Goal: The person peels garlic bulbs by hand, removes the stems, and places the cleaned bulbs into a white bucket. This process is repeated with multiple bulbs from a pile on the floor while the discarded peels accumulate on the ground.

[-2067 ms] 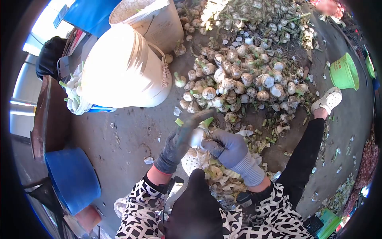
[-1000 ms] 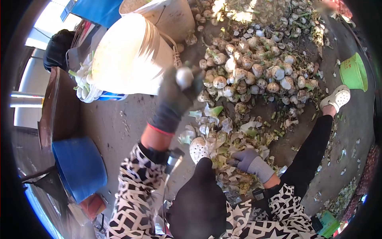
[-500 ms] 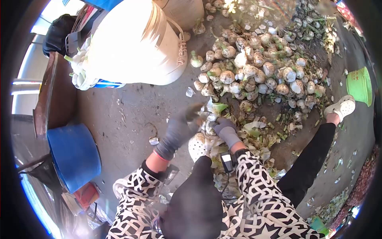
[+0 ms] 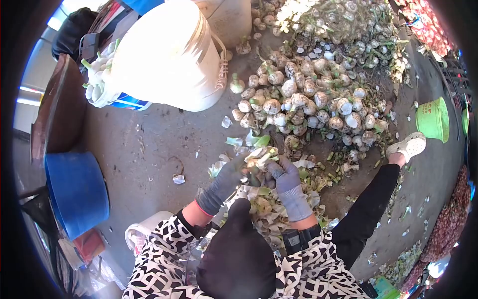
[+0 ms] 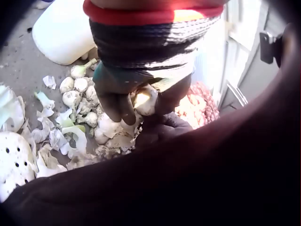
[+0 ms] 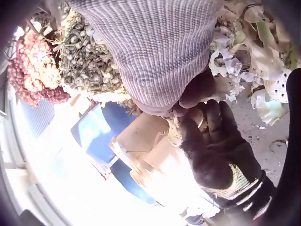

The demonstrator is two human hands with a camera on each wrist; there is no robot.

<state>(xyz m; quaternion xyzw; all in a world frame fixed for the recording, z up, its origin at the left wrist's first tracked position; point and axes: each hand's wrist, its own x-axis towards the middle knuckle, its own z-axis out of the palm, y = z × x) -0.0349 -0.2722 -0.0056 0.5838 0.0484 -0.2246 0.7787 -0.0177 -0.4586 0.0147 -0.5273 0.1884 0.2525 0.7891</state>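
Note:
In the head view a garlic bulb (image 4: 261, 156) with loose, browned outer skin is held between both gloved hands, low over a heap of peelings. My left hand (image 4: 226, 180), in a dark grey glove, grips the bulb from its left side. Its pale face (image 5: 145, 100) shows between the left fingers in the left wrist view. My right hand (image 4: 288, 182), in a lighter grey glove, pinches the bulb's skin on the other side with thumb and fingers. Peeled skins (image 4: 269, 212) lie under both hands, around a white clog.
A large pile of unpeeled garlic bulbs (image 4: 308, 99) lies ahead. White buckets (image 4: 169, 60) stand at the upper left, beside a container of peeled bulbs (image 4: 102, 70). A blue tub (image 4: 77, 192) is at left, a green basin (image 4: 432, 119) at right.
The left hand carried a white bulb forward toward the buckets, then came back without it. Both hands have since come together on another bulb with browned skin.

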